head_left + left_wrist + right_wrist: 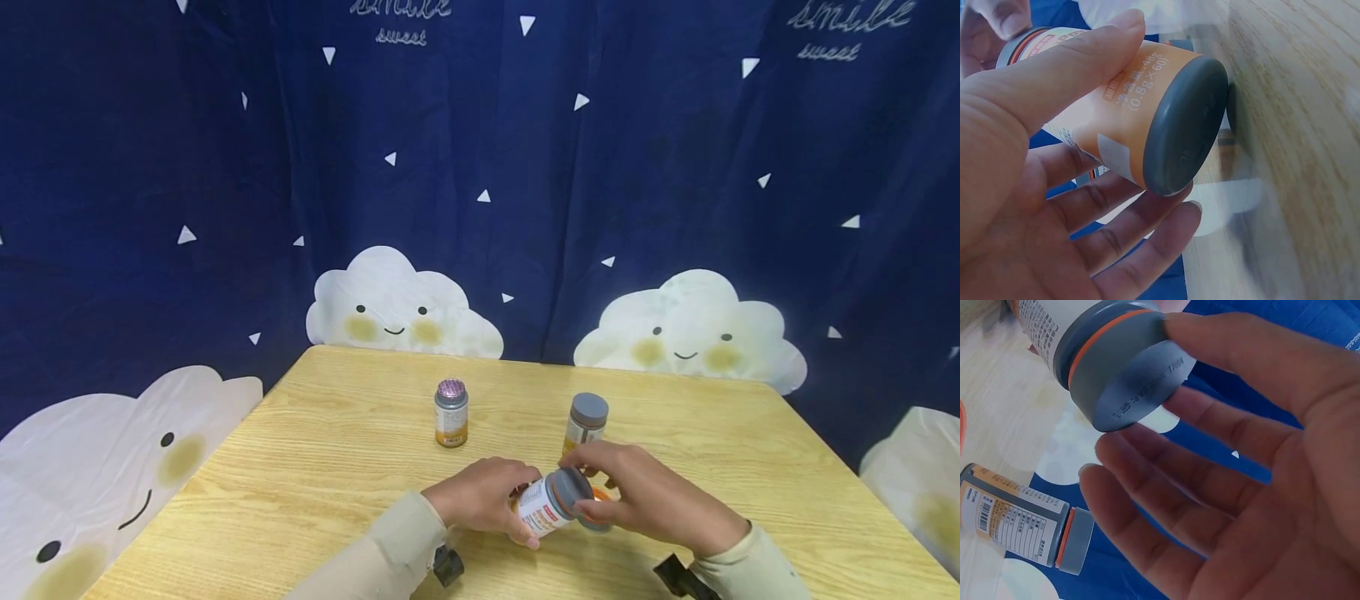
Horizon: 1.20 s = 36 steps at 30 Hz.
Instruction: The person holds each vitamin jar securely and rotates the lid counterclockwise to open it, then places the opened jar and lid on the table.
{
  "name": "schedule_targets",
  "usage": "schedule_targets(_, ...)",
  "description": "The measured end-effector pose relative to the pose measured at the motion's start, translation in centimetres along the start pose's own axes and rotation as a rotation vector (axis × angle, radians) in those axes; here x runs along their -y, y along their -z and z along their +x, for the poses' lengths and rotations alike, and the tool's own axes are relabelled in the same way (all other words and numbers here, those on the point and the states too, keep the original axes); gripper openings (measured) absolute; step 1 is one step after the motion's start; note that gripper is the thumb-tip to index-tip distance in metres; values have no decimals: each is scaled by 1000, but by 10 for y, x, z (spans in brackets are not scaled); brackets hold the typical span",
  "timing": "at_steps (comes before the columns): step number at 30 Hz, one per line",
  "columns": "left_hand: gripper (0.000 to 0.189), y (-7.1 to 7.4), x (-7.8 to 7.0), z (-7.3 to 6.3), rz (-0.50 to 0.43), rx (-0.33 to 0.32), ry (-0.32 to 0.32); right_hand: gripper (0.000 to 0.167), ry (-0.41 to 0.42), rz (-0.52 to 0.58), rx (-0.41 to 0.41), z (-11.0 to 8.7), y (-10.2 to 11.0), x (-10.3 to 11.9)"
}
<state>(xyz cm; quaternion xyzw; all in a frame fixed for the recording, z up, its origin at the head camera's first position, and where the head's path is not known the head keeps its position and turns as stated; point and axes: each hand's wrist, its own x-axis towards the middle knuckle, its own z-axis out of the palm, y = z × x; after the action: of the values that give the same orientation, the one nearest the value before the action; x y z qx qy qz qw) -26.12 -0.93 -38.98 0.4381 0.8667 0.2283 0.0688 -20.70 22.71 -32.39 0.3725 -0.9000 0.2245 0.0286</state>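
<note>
My left hand (483, 500) grips a supplement bottle (537, 507) that lies tilted over the table, its grey cap end up to the right. In the left wrist view the thumb presses along the orange label (1132, 84) and the grey base (1188, 128) faces the camera. My right hand (656, 500) pinches the bottle's grey cap (1135, 369) between thumb and fingers. An orange line shows where the cap meets the bottle. Beneath the right hand, partly hidden, lies a loose grey cap (597, 526) with an orange inside.
Behind my right hand a capped bottle (587, 423) stands upright. Farther left stands an uncapped bottle (452, 419) with a purple foil seal on its mouth. The wooden table (337, 433) ends at a dark blue curtain (450, 108) printed with clouds.
</note>
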Motion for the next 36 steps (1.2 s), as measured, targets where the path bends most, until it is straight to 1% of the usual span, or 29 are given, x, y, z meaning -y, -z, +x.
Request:
schedule_targets(5, 48, 0, 1, 1, -26, 10, 4, 40, 21, -6, 13, 0, 2, 1)
schedule_targets(9, 49, -1, 1, 1, -25, 8, 5, 36, 6, -32, -6, 1, -1, 1)
schedule_targets(12, 47, -1, 2, 0, -27, 8, 2, 34, -32, -66, -53, 0, -4, 1)
schedule_targets(16, 46, -1, 2, 0, -40, 9, 5, 34, -98, -83, -106, 0, -7, 2)
schedule_targets(20, 46, -1, 1, 0, -41, 8, 8, 35, -147, -79, -106, 1, -7, 2)
schedule_targets(24, 47, 0, 0, 0, -26, 5, 8, 37, -165, -80, -95, 2, -6, 2)
schedule_targets(28, 48, 0, 1, 0, -18, 6, 12, 37, -157, -46, -72, 2, -5, 2)
schedule_targets(31, 48, 0, 1, 0, -20, 7, 14, 35, -132, -20, -58, 1, -4, 1)
schedule_targets(36, 48, 0, 1, 0, -38, 11, 21, 30, -89, -18, -58, 0, -3, 0)
